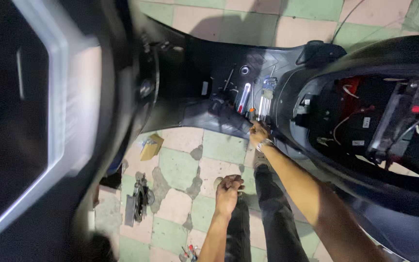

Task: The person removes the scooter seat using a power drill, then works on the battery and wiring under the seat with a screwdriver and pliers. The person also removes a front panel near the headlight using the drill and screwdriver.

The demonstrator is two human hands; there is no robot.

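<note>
Right hand [259,133] seemingly grips a tool on the dark scooter footboard [204,114], among loose tools; left hand [228,188] rests loosely curled, empty, on the knee.

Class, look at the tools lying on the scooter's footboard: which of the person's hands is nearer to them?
Right. The right hand reaches the footboard edge beside the tools; the left hand rests lower, above the tiled floor.

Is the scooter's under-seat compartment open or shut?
Open: the under-seat compartment shows exposed wires and red parts inside, with no seat covering it.
</note>
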